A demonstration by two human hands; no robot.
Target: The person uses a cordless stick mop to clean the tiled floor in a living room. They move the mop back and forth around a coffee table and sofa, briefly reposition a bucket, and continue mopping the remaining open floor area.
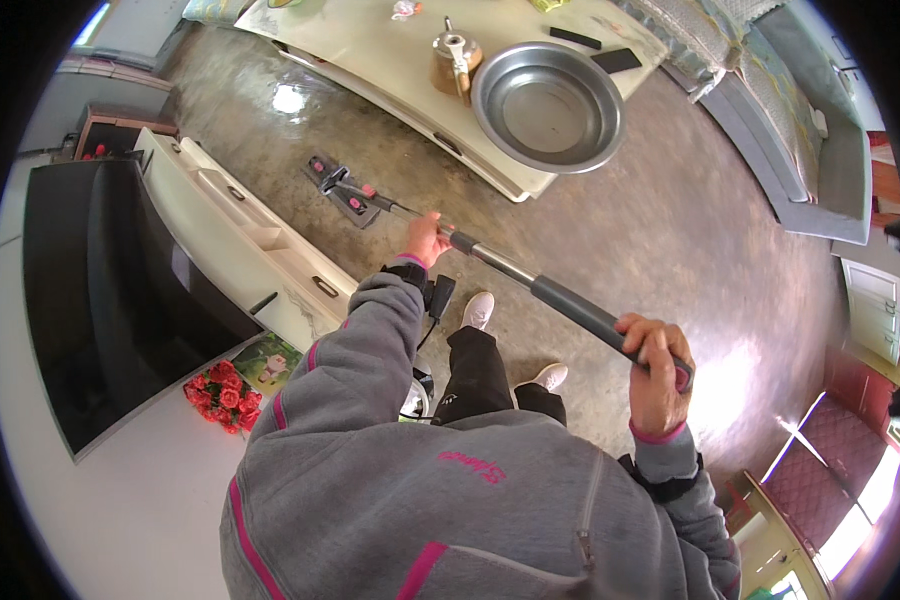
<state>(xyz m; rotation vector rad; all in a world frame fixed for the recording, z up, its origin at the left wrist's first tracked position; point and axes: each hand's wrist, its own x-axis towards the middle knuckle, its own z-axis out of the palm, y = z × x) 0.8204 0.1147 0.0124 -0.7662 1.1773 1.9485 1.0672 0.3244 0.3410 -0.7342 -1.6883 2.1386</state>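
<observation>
A flat mop slants across in front of me, its long handle part bare metal and part dark grey grip. My left hand is wrapped round the handle's lower metal part. Higher up, my right hand closes on the grey grip near its end, which has a pink-red tip. The mop head, dark with pink parts, lies on the wet-looking concrete floor between the coffee table and the TV cabinet.
Ahead stands a coffee table bearing a metal basin, a kettle and dark flat objects. To the left are a TV cabinet, a television and red flowers. A grey sofa sits at the far right.
</observation>
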